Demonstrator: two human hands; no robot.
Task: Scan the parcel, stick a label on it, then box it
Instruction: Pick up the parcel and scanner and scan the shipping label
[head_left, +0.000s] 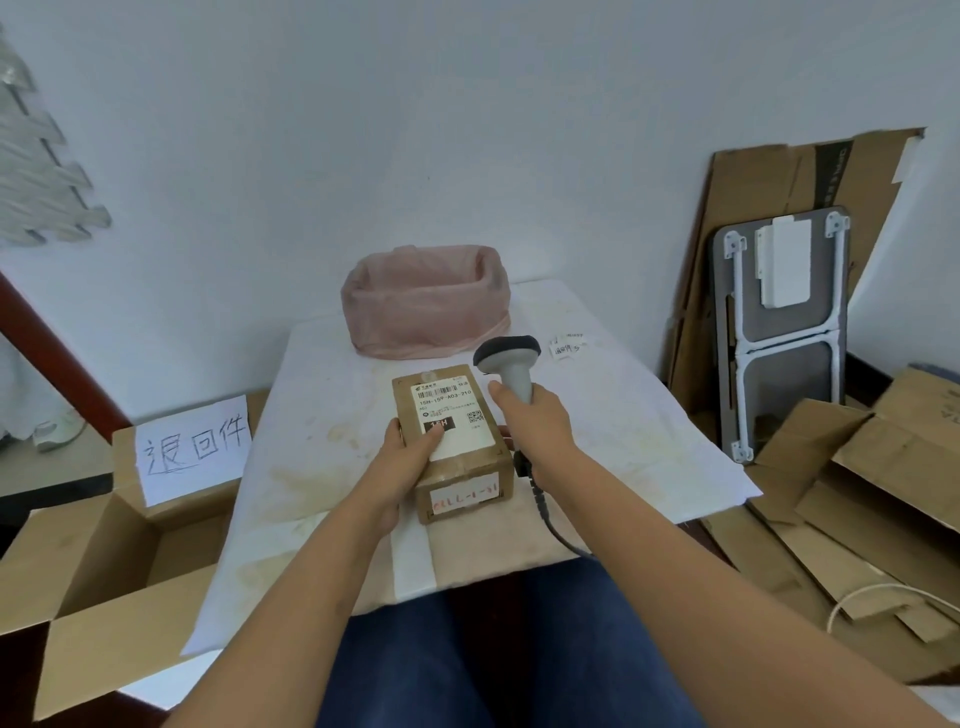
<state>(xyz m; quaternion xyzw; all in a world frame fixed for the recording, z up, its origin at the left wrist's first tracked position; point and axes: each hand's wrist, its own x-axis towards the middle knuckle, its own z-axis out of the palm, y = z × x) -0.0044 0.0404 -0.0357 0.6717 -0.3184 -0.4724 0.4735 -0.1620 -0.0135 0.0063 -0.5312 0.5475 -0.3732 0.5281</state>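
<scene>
A small brown cardboard parcel (470, 467) lies on the white table (649, 431), its white shipping label facing up. My left hand (410, 457) grips the parcel's near left side, thumb on the label. My right hand (535, 421) holds a grey barcode scanner (511, 364) by its handle, just right of the parcel, head raised above the parcel's far right corner. The scanner's dark cable trails toward me. Small white labels (571, 344) lie on the table beyond the scanner.
An open cardboard box (124, 551) with a handwritten paper sign stands on the floor at left. A bin lined with a pink bag (423, 301) sits at the table's far end. Flattened cardboard (857, 499) and a folded table lean at right.
</scene>
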